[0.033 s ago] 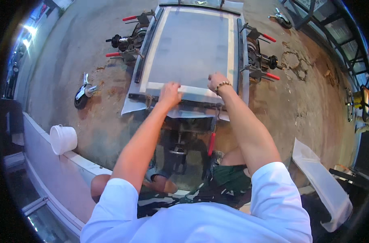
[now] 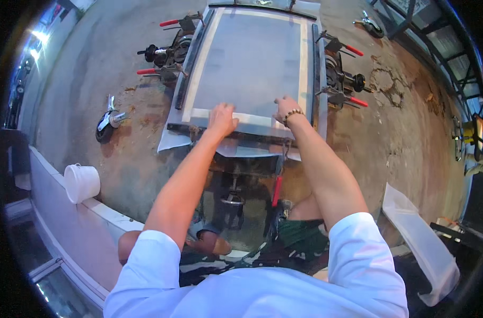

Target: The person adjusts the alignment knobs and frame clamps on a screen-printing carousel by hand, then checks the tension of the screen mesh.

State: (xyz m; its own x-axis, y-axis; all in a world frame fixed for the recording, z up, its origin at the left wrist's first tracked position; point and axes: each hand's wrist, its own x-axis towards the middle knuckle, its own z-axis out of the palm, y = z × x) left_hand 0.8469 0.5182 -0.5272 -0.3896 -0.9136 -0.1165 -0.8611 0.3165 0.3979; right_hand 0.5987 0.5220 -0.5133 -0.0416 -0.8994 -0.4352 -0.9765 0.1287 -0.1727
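Observation:
A pale translucent sheet [image 2: 246,58] with a cream border [image 2: 201,63] is stretched flat between dark bars [image 2: 231,133]. Over the near left part of that border rests my left hand [image 2: 222,120], its fingers bent and thumb apart. My right hand [image 2: 287,111], with a beaded bracelet [image 2: 292,113] at the wrist, is by the near right corner, thumb and forefinger spread. Nothing shows in either hand. Whether the fingertips press on the sheet or hover just over it is hard to tell.
Red-handled clamps [image 2: 353,50] grip both sides of the assembly; another red handle [image 2: 276,192] hangs at the near side. A caster wheel [image 2: 106,127] lies left on the concrete. A white bucket [image 2: 82,183] stands on a low wall [image 2: 111,220]. Plastic sheeting [image 2: 419,241] lies at right.
My left hand has shifted slightly away from me over the border. My right hand has hardly moved.

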